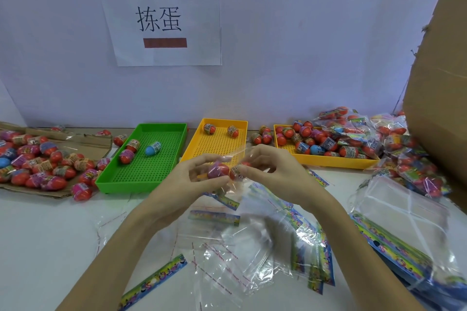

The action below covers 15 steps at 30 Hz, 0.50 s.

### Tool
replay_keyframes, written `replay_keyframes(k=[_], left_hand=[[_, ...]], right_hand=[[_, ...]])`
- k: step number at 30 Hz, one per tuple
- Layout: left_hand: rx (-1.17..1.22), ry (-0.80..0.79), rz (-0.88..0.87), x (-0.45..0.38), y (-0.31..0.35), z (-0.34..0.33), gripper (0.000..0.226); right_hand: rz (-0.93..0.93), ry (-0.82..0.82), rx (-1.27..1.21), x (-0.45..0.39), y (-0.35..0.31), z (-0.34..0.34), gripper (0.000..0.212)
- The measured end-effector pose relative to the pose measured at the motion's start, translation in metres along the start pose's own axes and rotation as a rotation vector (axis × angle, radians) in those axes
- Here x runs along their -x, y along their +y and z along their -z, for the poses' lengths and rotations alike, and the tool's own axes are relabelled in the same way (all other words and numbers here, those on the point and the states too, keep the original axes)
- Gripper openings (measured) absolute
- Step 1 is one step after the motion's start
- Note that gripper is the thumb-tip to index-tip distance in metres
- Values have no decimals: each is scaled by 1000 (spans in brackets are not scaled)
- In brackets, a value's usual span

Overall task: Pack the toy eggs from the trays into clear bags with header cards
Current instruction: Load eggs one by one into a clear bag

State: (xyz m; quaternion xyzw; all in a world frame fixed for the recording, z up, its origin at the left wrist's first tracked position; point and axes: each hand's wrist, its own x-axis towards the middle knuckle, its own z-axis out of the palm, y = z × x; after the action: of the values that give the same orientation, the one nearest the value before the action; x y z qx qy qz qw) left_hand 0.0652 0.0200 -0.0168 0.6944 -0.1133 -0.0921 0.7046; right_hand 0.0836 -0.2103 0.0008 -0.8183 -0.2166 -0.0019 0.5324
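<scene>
Far left of the green perforated plastic tray [141, 159], a heap of red and pink toy eggs with printed bands [40, 166] lies on a flattened sheet of brown cardboard [83, 142]. The green tray itself holds three eggs, one of them blue [153, 148]. Just right of it stands a yellow perforated plastic tray [214, 144] with two red eggs at its far end. In front of that yellow tray, above the white tabletop [50, 230], the left hand [194, 179] curls its fingers round a red and pink toy egg [218, 170], while the right hand [273, 171] pinches the mouth of a thin clear plastic bag [233, 156] wrapped about the egg. Below the hands lie loose clear bags and colourful printed header cards [214, 217]. Further right of the green tray, a second yellow tray [328, 160] is crowded with eggs, and beside it filled bags [379, 134] pile against a large brown cardboard box [437, 83].
</scene>
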Motion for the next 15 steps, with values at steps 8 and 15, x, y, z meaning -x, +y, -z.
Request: replay_keyframes(k=[8,15], left_hand=[[-12,25,-9,-2,-1,5,52],[-138,55,-16,0,0,5,49]], right_hand=[[6,1,0,1,-2,3,14],[-24,-2,-4,1,0,3,15]])
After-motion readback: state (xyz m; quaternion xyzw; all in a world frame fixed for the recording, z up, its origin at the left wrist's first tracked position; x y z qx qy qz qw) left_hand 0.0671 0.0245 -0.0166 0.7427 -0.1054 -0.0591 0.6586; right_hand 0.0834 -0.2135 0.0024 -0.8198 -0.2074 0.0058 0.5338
